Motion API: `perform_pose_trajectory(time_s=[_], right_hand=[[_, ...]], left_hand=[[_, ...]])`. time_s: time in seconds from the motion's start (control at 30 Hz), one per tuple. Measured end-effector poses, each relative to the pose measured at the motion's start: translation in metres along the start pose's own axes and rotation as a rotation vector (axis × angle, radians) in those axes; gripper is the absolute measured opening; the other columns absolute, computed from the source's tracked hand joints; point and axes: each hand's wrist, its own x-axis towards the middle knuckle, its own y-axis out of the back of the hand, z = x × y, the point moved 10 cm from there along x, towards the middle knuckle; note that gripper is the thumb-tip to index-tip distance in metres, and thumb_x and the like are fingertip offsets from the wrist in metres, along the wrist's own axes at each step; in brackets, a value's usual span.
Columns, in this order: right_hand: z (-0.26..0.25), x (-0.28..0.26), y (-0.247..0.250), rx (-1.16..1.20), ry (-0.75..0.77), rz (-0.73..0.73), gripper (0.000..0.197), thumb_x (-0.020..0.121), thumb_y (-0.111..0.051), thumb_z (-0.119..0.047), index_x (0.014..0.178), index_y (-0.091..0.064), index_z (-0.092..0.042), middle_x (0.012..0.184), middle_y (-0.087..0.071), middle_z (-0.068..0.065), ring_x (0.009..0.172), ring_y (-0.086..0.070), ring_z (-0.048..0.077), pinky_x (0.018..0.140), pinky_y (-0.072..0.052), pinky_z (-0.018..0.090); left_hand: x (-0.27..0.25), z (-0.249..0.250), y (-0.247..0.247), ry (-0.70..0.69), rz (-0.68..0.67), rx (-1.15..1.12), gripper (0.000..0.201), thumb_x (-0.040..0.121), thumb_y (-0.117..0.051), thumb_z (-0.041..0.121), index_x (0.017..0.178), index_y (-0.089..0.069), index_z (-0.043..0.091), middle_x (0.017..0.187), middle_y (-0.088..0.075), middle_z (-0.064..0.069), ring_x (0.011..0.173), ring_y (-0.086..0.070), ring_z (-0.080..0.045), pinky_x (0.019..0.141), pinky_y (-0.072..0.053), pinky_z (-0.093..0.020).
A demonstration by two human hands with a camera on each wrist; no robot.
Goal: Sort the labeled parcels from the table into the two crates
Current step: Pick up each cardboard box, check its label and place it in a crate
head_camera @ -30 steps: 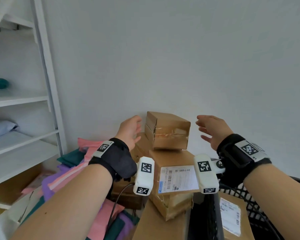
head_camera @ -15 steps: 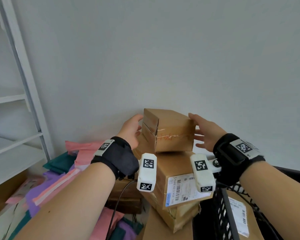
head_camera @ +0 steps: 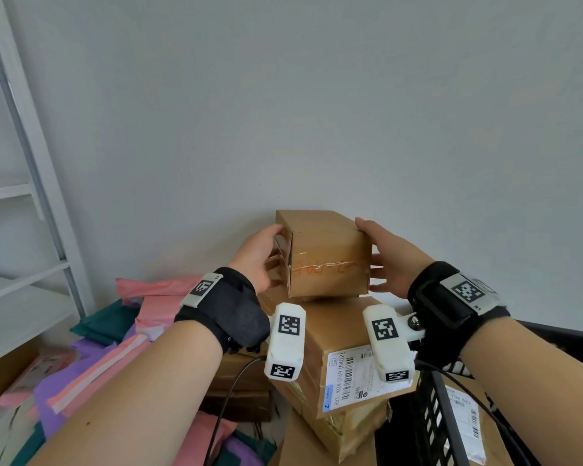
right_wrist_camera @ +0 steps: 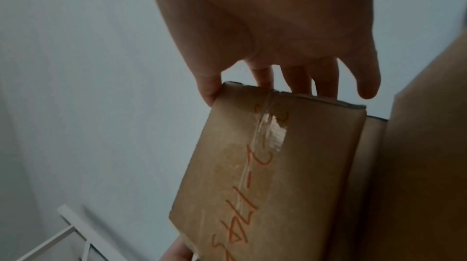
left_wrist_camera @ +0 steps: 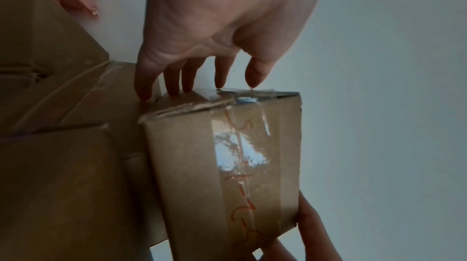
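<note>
We clamp a small brown cardboard box (head_camera: 327, 260) between both grips, at the top of the parcel stack.
Our left grip (head_camera: 254, 260) and right grip (head_camera: 394, 264) press nearly straight fingers against its opposite end faces, neither curled round it. Glossy clear tape (head_camera: 323, 267) over orange handwriting runs along its matte front. Its base meets the larger flat-topped carton (head_camera: 334, 327), which bears a white barcode label (head_camera: 354, 378). A black slatted plastic crate (head_camera: 428, 422) stands to the right and soft pink plastic mailers (head_camera: 148, 290) lie to the left.

A plain, pale grey wall (head_camera: 317, 112) fills most of the view, lit softly and evenly. 1 white shelving unit (head_camera: 36, 169) stands against it on the left, its shelves (head_camera: 21, 284) running out of frame.
</note>
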Motion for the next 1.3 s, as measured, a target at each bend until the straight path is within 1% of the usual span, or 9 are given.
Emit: perform_pose_trajectory(time_s=[0.1, 0.27, 0.4, 0.53, 0.63, 0.77, 0.97, 1.13, 1.3], right_hand=[[-0.006, -0.001, 0.001, 0.039, 0.024, 0.010, 0.047, 0.081, -0.061, -0.058, 0.114, -0.057, -0.025, 0.117, -0.061, 0.006, 0.106, -0.059, 0.026, 0.104, -0.038, 0.053], [-0.024, -0.008, 0.004, 0.139, 0.076, -0.010, 0.038, 0.083, -0.062, -0.054, 0.110, -0.059, -0.027, 0.112, -0.060, 0.002, 0.100, -0.058, 0.025, 0.095, -0.044, 0.051], [-0.029, -0.015, 0.010, 0.222, 0.079, -0.010, 0.033, 0.081, -0.065, -0.050, 0.103, -0.059, -0.025, 0.106, -0.058, 0.006, 0.095, -0.059, 0.028, 0.081, -0.055, 0.044], [-0.027, -0.020, 0.022, 0.318, 0.063, 0.042, 0.031, 0.079, -0.063, -0.049, 0.096, -0.059, -0.024, 0.095, -0.053, 0.005, 0.082, -0.054, 0.025, 0.071, -0.052, 0.038], [-0.027, -0.022, 0.028, 0.421, 0.057, 0.061, 0.027, 0.079, -0.062, -0.048, 0.088, -0.057, -0.023, 0.088, -0.053, 0.004, 0.078, -0.053, 0.023, 0.075, -0.050, 0.039], [-0.024, -0.026, 0.029, 0.491, 0.055, 0.028, 0.034, 0.079, -0.059, -0.051, 0.098, -0.056, -0.023, 0.094, -0.053, 0.007, 0.084, -0.055, 0.025, 0.085, -0.050, 0.047], [-0.021, -0.037, 0.031, 0.621, 0.086, -0.065, 0.043, 0.082, -0.053, -0.052, 0.110, -0.057, -0.020, 0.118, -0.058, 0.010, 0.109, -0.061, 0.034, 0.080, -0.052, 0.055], [-0.021, -0.047, 0.038, 0.645, 0.088, -0.106, 0.052, 0.080, -0.050, -0.055, 0.116, -0.060, -0.019, 0.138, -0.054, 0.008, 0.108, -0.062, 0.034, 0.079, -0.052, 0.055], [-0.021, -0.063, 0.043, 0.637, 0.074, -0.131, 0.046, 0.085, -0.043, -0.053, 0.110, -0.061, -0.018, 0.126, -0.060, 0.011, 0.102, -0.063, 0.036, 0.070, -0.055, 0.052]], left_hand=[[-0.002, 0.005, -0.002, -0.025, -0.003, -0.024, 0.025, 0.095, -0.053, 0.036, 0.116, -0.059, 0.024, 0.114, -0.057, -0.008, 0.105, -0.056, -0.027, 0.093, -0.048, -0.050], [-0.008, 0.017, -0.012, -0.055, -0.039, -0.104, 0.014, 0.094, -0.057, 0.036, 0.102, -0.060, 0.025, 0.108, -0.057, -0.003, 0.112, -0.053, -0.024, 0.096, -0.044, -0.056], [-0.014, 0.028, -0.025, -0.101, -0.064, -0.112, 0.014, 0.092, -0.061, 0.036, 0.102, -0.060, 0.027, 0.106, -0.058, -0.002, 0.103, -0.055, -0.016, 0.081, -0.053, -0.048], [-0.021, 0.031, -0.035, -0.125, -0.065, -0.092, 0.009, 0.092, -0.063, 0.032, 0.089, -0.058, 0.026, 0.093, -0.056, -0.001, 0.090, -0.055, -0.013, 0.088, -0.052, -0.047], [-0.023, 0.025, -0.037, -0.106, -0.077, -0.114, 0.012, 0.090, -0.067, 0.031, 0.091, -0.056, 0.025, 0.101, -0.055, -0.006, 0.110, -0.053, -0.021, 0.095, -0.051, -0.050], [-0.024, 0.018, -0.038, -0.071, -0.109, -0.186, 0.018, 0.089, -0.067, 0.030, 0.099, -0.056, 0.020, 0.111, -0.058, -0.013, 0.112, -0.056, -0.025, 0.095, -0.050, -0.050], [-0.029, 0.017, -0.042, -0.047, -0.130, -0.244, 0.059, 0.088, -0.067, 0.038, 0.136, -0.041, 0.015, 0.126, -0.048, -0.018, 0.120, -0.049, -0.032, 0.097, -0.047, -0.054], [-0.039, 0.018, -0.057, 0.000, -0.225, -0.266, 0.080, 0.081, -0.068, 0.053, 0.144, -0.031, 0.019, 0.135, -0.040, -0.022, 0.127, -0.041, -0.039, 0.103, -0.039, -0.059], [-0.050, 0.020, -0.074, 0.002, -0.325, -0.291, 0.095, 0.072, -0.065, 0.070, 0.148, -0.023, 0.030, 0.146, -0.033, -0.023, 0.138, -0.031, -0.040, 0.107, -0.030, -0.063]])
